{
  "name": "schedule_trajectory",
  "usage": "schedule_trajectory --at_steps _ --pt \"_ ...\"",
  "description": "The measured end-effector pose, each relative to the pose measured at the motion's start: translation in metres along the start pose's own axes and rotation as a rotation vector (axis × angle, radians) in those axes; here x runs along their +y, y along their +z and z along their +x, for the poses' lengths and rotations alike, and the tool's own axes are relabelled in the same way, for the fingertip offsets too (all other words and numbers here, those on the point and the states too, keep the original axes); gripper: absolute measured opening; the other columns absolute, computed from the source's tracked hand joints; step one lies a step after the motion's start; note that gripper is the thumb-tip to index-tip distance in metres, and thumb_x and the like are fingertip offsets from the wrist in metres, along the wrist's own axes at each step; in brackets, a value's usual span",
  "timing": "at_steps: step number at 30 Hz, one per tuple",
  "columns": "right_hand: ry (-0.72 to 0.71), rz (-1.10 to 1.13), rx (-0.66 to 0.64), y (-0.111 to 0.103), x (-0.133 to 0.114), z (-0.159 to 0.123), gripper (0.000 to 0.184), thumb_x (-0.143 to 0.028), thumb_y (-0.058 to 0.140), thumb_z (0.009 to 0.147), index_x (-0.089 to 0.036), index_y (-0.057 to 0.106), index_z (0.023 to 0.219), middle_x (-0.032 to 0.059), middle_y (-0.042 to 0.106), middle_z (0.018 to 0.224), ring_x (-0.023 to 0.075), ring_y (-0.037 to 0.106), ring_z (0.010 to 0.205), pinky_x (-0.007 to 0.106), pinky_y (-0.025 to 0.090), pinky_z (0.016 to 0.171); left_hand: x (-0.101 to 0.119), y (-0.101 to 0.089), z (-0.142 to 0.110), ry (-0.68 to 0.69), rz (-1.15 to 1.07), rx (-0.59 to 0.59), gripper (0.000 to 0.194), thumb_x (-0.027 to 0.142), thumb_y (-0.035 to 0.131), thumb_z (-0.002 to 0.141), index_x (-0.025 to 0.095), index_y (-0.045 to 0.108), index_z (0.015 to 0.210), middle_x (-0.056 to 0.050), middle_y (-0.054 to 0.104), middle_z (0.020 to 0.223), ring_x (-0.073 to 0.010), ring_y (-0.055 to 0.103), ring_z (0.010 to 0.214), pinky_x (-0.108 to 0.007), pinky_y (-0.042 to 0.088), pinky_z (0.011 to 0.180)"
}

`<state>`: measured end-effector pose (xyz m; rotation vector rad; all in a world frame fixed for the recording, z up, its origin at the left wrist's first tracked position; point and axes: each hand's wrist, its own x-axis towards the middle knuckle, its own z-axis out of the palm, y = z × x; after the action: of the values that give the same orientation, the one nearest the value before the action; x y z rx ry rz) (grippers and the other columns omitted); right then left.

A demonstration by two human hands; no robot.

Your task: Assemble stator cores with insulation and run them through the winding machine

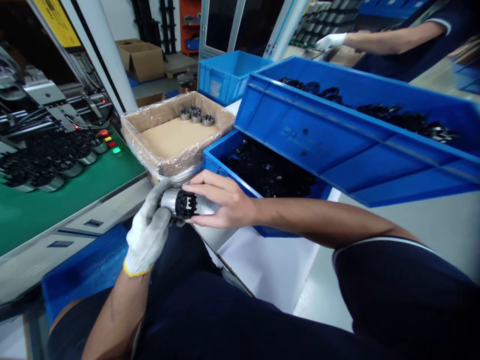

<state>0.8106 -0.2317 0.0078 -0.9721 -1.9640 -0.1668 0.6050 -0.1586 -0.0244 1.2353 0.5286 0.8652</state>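
My left hand (148,230), in a white glove with a yellow cuff, is closed around a silver metal cylinder (171,202), which lies on its side. A black slotted plastic ring (186,204) sits on the cylinder's right end. My bare right hand (221,200) has its thumb below and fingers above that black ring, pinching its edge. The two hands meet in front of a plastic-lined cardboard box (176,132). Several similar metal cylinders with black tops (195,116) stand in the box's far right corner.
A lower blue bin (270,170) holds black parts; a larger blue bin (337,120) tilts above it. Left, several metal and black parts (52,160) stand on a green bench (93,192) beside a machine. A lighter blue bin (228,75) stands behind. A co-worker's gloved hand (330,42) shows at upper right.
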Motion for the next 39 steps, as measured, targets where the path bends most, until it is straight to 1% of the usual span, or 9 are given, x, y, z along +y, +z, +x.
schedule_trajectory --at_steps 5,10,16,21,25,28,31,35,39 --pt "0.099 0.151 -0.011 0.000 0.001 -0.001 0.050 -0.033 0.079 0.093 -0.009 0.063 0.135 0.0146 0.065 0.115 0.0184 0.066 0.105 0.034 0.062 0.092 -0.002 0.003 0.000 0.068 0.084 0.024 0.058 0.050 0.074 0.091 0.022 0.064 0.141 -0.010 0.071 0.138 -0.0266 0.071 0.119 -0.032 0.063 0.095" --pt "0.060 0.172 -0.077 -0.001 0.004 0.000 0.049 -0.029 0.077 0.095 -0.008 0.063 0.137 0.0172 0.063 0.120 0.0203 0.064 0.112 0.035 0.062 0.093 -0.006 0.006 -0.003 0.019 0.054 0.050 0.064 0.052 0.074 0.089 0.024 0.061 0.144 -0.010 0.070 0.141 -0.0279 0.072 0.119 -0.036 0.063 0.096" --pt "0.199 0.278 -0.094 0.000 0.003 0.000 0.048 -0.032 0.081 0.091 -0.009 0.064 0.130 0.0133 0.064 0.115 0.0145 0.063 0.093 0.027 0.061 0.077 -0.009 0.002 -0.005 -0.039 0.144 0.081 0.059 0.048 0.066 0.092 0.023 0.058 0.145 -0.010 0.070 0.140 -0.0288 0.069 0.126 -0.042 0.059 0.106" --pt "-0.038 -0.121 -0.029 0.004 0.001 -0.002 0.048 -0.035 0.077 0.094 -0.009 0.060 0.130 0.0157 0.065 0.114 0.0203 0.067 0.104 0.031 0.062 0.083 -0.010 0.007 -0.010 0.096 0.209 -0.015 0.072 0.040 0.071 0.087 0.024 0.049 0.154 -0.012 0.062 0.150 -0.0297 0.062 0.136 -0.038 0.058 0.108" --pt "-0.170 -0.382 -0.008 0.005 -0.002 -0.003 0.040 -0.033 0.069 0.098 -0.008 0.059 0.126 0.0147 0.068 0.107 0.0213 0.069 0.099 0.031 0.062 0.077 -0.007 0.018 -0.010 0.167 0.227 0.016 0.071 0.035 0.078 0.084 0.023 0.053 0.149 -0.010 0.068 0.138 -0.0262 0.068 0.124 -0.035 0.059 0.104" --pt "-0.193 -0.365 -0.007 0.004 -0.003 -0.001 0.042 -0.040 0.069 0.099 -0.008 0.060 0.124 0.0147 0.068 0.106 0.0216 0.069 0.099 0.031 0.061 0.077 -0.010 0.019 -0.008 0.197 0.242 0.059 0.062 0.036 0.072 0.090 0.022 0.054 0.148 -0.009 0.070 0.133 -0.0251 0.069 0.121 -0.036 0.059 0.105" --pt "-0.102 -0.115 0.037 0.001 -0.004 0.003 0.049 -0.046 0.072 0.098 -0.006 0.059 0.124 0.0167 0.066 0.110 0.0201 0.068 0.100 0.030 0.062 0.081 -0.016 0.015 -0.007 0.288 0.267 0.048 0.060 0.038 0.069 0.093 0.024 0.053 0.149 -0.010 0.065 0.142 -0.0279 0.066 0.126 -0.040 0.058 0.108" --pt "0.033 0.088 0.075 0.002 -0.004 0.004 0.015 -0.023 0.067 0.100 -0.010 0.062 0.107 0.0069 0.066 0.090 0.0124 0.064 0.081 0.023 0.058 0.073 -0.021 0.014 -0.009 0.370 0.256 0.034 0.064 0.041 0.072 0.092 0.029 0.049 0.151 -0.012 0.055 0.155 -0.0316 0.063 0.132 -0.045 0.057 0.110" --pt "-0.041 -0.070 0.102 0.006 -0.003 0.002 0.003 -0.013 0.061 0.101 -0.013 0.063 0.098 0.0052 0.068 0.086 0.0117 0.066 0.081 0.022 0.058 0.074 -0.009 0.016 -0.008 0.239 0.328 0.020 0.073 0.034 0.079 0.086 0.028 0.049 0.152 -0.012 0.059 0.152 -0.0294 0.065 0.132 -0.039 0.058 0.107"
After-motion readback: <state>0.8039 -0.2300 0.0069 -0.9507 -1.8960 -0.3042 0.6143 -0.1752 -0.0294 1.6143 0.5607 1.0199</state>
